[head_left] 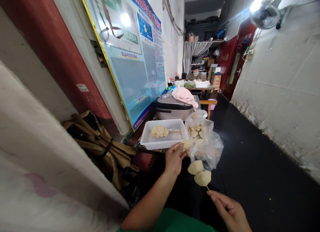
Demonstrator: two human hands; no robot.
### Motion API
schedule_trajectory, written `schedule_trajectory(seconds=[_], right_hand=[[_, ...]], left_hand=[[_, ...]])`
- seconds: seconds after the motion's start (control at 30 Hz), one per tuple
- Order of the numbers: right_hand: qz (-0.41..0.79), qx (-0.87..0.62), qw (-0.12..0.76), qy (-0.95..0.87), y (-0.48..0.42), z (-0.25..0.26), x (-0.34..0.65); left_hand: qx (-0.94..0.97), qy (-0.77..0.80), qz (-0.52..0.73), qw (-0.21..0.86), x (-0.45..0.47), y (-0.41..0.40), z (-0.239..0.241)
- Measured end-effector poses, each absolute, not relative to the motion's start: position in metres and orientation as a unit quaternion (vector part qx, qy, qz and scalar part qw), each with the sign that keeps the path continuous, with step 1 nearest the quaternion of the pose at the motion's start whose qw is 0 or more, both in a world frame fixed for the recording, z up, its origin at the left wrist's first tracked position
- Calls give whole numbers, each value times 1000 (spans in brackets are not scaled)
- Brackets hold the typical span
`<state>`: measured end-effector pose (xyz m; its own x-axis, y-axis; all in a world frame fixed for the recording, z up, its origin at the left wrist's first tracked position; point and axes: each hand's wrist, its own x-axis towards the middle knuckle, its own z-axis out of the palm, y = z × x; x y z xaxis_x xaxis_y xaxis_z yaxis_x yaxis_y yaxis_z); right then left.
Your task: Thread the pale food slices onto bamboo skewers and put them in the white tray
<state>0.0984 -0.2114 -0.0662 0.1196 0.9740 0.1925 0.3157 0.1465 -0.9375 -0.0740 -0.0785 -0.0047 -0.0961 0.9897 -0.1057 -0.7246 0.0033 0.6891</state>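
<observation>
My right hand (228,208) pinches the lower end of a thin wooden skewer (208,190). Two pale beige, flat rounded pieces (202,178) are threaded on it. My left hand (174,160) is closed on another pale beige flat piece (186,145), held near the skewer's upper end; whether the tip has entered it I cannot tell. Just behind my left hand, a white plastic tray (147,142) holds filled skewers (159,132) lying side by side, their bare sticks pointing right. Right of the tray, an open clear plastic bag (212,148) contains several loose beige pieces (196,131).
Behind the tray stands a grey lidded appliance (172,106) with a pink cloth (183,95) on top. A blue notice board (132,58) leans at the left, above folded tan-and-black fabric (100,145). Dark floor (240,152) runs along the right wall.
</observation>
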Motion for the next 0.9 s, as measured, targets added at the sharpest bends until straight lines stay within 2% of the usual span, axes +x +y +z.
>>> schedule_trajectory(seconds=[0.9], right_hand=[[341,-558,497,-569,-214,-64,101]], left_hand=[[248,315,679,615,-71,-80,-5]])
